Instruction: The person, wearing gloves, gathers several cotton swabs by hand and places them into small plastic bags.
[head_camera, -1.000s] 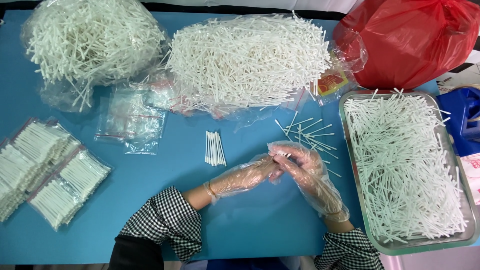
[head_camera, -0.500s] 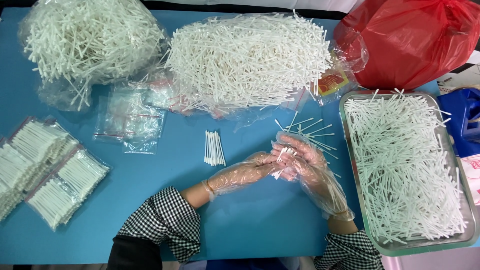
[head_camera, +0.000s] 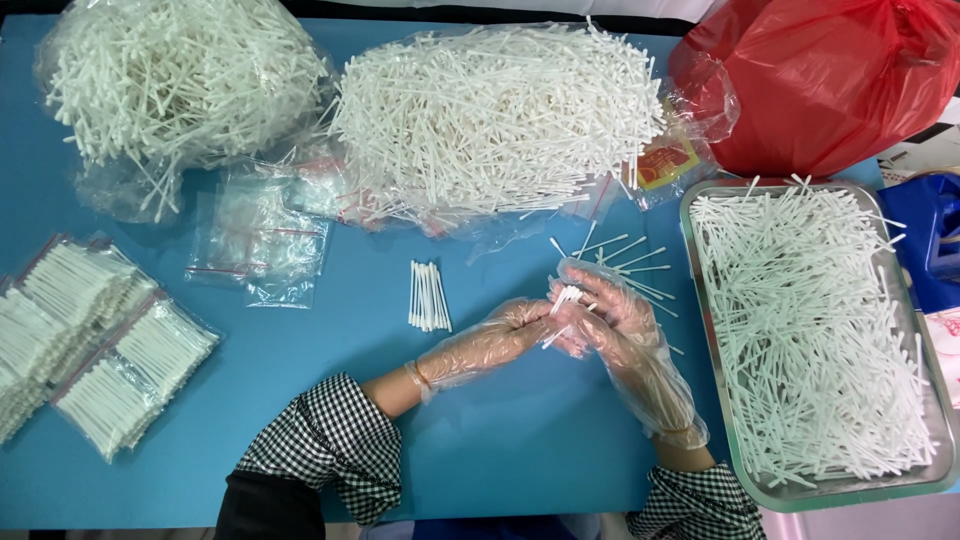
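Note:
Both my hands wear loose clear plastic gloves and meet over the blue table. My left hand (head_camera: 505, 335) and my right hand (head_camera: 615, 320) together pinch a small bunch of white cotton swabs (head_camera: 562, 300) between their fingertips. A neat little stack of swabs (head_camera: 428, 296) lies just left of my hands. Several loose swabs (head_camera: 625, 262) are scattered just beyond my right hand.
A metal tray (head_camera: 700, 300) full of swabs stands at the right. Two big swab heaps in clear plastic (head_camera: 500, 115) (head_camera: 180, 85) lie at the back, a red bag (head_camera: 830, 80) at the back right. Empty small bags (head_camera: 262, 240) and filled packs (head_camera: 100, 340) lie left.
My hands have stayed in place, the fingers shifting slightly as they gather the swabs into a tighter bunch between them.

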